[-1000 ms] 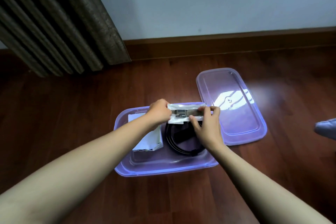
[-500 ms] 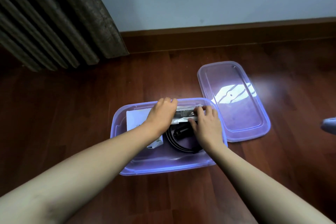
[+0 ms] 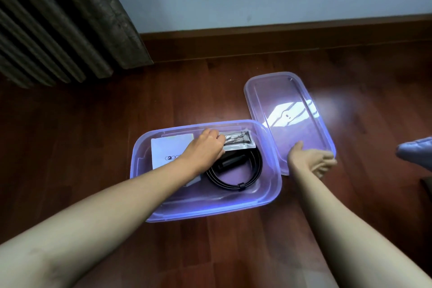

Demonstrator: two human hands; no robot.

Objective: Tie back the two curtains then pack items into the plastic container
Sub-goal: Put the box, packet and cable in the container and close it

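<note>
Translucent purple plastic container (image 3: 210,211), on dark wooden floor (image 3: 93,147). Contents:
- white printed card (image 3: 170,149), left
- coiled black strap (image 3: 229,184), centre
- clear flat packet (image 3: 238,142), far side

Left hand (image 3: 205,149) curled on the packet's left end, apparently pinching it. Right hand (image 3: 313,161) slack, fingers spread, over near edge of matching lid (image 3: 280,91), right.

Top of the translucent purple plastic container (image 3: 210,215) is open, but inside is crowded: white paper booklet (image 3: 170,149) left, coiled black cable (image 3: 224,183) middle, silver foil packet (image 3: 238,141) at the far wall with the left hand (image 3: 205,149) gripping it. Only the near strip is bare. The clear purple plastic lid (image 3: 287,86) blocks the dark wooden floor (image 3: 81,147) on the right.
</note>
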